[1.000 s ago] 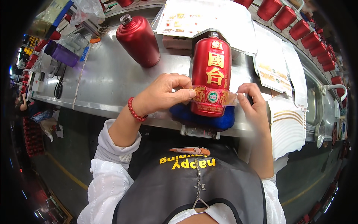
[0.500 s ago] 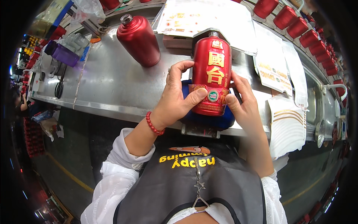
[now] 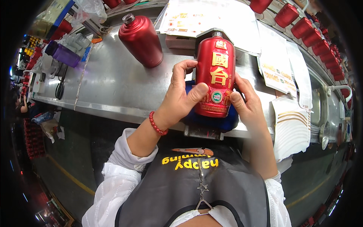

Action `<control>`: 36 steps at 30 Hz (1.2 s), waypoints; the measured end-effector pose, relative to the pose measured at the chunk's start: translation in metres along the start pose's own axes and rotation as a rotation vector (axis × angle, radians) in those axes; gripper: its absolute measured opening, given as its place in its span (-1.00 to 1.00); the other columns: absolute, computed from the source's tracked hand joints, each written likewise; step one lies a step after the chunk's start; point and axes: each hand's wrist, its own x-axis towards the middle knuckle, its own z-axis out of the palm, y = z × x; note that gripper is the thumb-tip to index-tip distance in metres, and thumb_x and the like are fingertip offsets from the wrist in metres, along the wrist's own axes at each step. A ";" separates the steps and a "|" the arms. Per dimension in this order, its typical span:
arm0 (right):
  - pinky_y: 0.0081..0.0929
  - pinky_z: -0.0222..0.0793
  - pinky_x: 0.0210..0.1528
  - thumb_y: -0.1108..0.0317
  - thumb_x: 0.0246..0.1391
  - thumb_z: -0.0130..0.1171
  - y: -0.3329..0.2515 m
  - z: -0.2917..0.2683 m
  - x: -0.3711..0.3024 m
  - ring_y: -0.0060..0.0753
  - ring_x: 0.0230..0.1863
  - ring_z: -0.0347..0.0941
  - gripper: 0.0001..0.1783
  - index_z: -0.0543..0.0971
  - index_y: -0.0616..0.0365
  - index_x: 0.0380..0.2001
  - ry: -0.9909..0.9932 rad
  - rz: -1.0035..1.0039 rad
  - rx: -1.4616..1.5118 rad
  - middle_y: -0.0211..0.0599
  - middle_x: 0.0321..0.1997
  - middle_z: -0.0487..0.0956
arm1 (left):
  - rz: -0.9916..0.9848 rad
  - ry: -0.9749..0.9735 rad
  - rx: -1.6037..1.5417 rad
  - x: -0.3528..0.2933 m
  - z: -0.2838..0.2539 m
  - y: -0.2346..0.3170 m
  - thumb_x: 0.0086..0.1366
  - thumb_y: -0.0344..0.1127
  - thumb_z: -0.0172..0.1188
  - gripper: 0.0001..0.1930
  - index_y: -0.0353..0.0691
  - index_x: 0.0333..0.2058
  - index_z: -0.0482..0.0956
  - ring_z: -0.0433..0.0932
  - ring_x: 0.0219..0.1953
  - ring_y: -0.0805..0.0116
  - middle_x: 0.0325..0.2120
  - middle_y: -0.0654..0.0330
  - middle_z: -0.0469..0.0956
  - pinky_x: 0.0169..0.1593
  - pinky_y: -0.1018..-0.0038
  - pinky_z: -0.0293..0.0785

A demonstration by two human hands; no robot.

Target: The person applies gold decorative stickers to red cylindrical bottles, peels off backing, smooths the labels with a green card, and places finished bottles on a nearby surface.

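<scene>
A red bottle (image 3: 206, 60) with gold lettering and a clear glass neck lies tilted on a blue pad (image 3: 223, 124) at the bench's front edge, its neck pointing away from me. Around its left side curl the fingers of my left hand (image 3: 181, 92), with the thumb across the lower front. My right hand (image 3: 248, 101) holds the right side, thumb at the lower edge. Between the thumbs, a gold-patterned label band with a green-and-white round emblem (image 3: 217, 97) lies against the bottle. The fingertips behind the bottle are hidden.
A plain red bottle (image 3: 140, 41) stands open-necked to the left on the metal bench (image 3: 109, 85). Printed label sheets (image 3: 185, 19) are stacked at the back, with more sheets (image 3: 278, 73) at right. A purple flask (image 3: 62, 53) is far left. Red bottles (image 3: 302, 28) line the back right.
My left thumb has lifted and shifted up along the bottle. The label band at its base now looks flatter. Red bottles in the row at the back right have shifted.
</scene>
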 end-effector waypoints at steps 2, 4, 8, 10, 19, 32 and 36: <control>-0.35 0.25 0.30 -0.06 0.23 0.23 -0.001 0.000 0.000 -0.18 0.25 0.38 -0.15 0.29 0.41 0.33 -0.008 -0.018 -0.058 0.04 0.19 0.45 | -0.001 -0.001 -0.033 0.000 0.000 -0.002 0.33 0.04 0.28 -0.28 -0.34 0.19 0.17 0.26 0.23 0.13 0.12 -0.03 0.29 0.33 0.25 0.14; -0.35 0.25 0.30 -0.07 0.23 0.23 0.000 0.002 0.000 -0.18 0.25 0.38 -0.14 0.28 0.41 0.33 0.000 -0.028 -0.070 0.04 0.19 0.45 | 0.051 -0.001 0.046 0.000 0.001 -0.006 0.35 0.04 0.26 -0.29 -0.34 0.19 0.17 0.25 0.24 0.14 0.13 -0.03 0.28 0.34 0.25 0.14; -0.33 0.25 0.30 -0.08 0.22 0.23 0.001 0.001 0.000 -0.17 0.25 0.39 -0.13 0.28 0.41 0.33 -0.002 -0.030 -0.060 0.04 0.18 0.45 | 0.048 -0.005 0.059 0.000 0.002 -0.004 0.35 0.06 0.25 -0.29 -0.33 0.20 0.16 0.25 0.23 0.14 0.13 -0.02 0.28 0.34 0.25 0.14; -0.32 0.25 0.30 -0.08 0.22 0.24 0.001 0.000 0.000 -0.16 0.24 0.39 -0.13 0.28 0.41 0.34 -0.010 -0.025 -0.054 0.04 0.18 0.46 | 0.050 -0.009 0.071 0.000 0.001 -0.003 0.35 0.07 0.24 -0.29 -0.32 0.20 0.16 0.26 0.23 0.14 0.13 -0.02 0.28 0.34 0.26 0.14; -0.32 0.24 0.31 -0.09 0.22 0.23 -0.006 0.000 0.002 -0.15 0.25 0.39 -0.12 0.27 0.39 0.34 -0.025 0.004 -0.064 0.03 0.18 0.45 | 0.017 -0.049 -0.077 0.001 -0.004 -0.007 0.37 0.06 0.22 -0.28 -0.34 0.23 0.13 0.22 0.27 0.17 0.17 -0.01 0.26 0.37 0.27 0.10; -0.27 0.13 0.41 -0.29 0.05 0.30 0.002 -0.007 -0.003 -0.16 0.38 0.27 0.09 0.22 0.30 0.39 -0.112 0.007 -0.058 -0.01 0.32 0.36 | 0.075 -0.186 0.104 -0.007 -0.015 -0.008 0.22 0.24 0.30 0.01 -0.32 0.36 -0.01 0.09 0.40 0.00 0.29 -0.12 0.12 0.43 0.19 0.00; -0.26 0.12 0.41 -0.30 0.05 0.28 0.000 -0.007 -0.002 -0.15 0.39 0.25 0.09 0.22 0.31 0.39 -0.120 0.022 -0.046 0.00 0.33 0.35 | 0.085 -0.181 0.100 -0.008 -0.014 -0.010 0.24 0.22 0.30 0.00 -0.34 0.36 -0.01 0.09 0.40 0.02 0.29 -0.11 0.12 0.43 0.20 0.00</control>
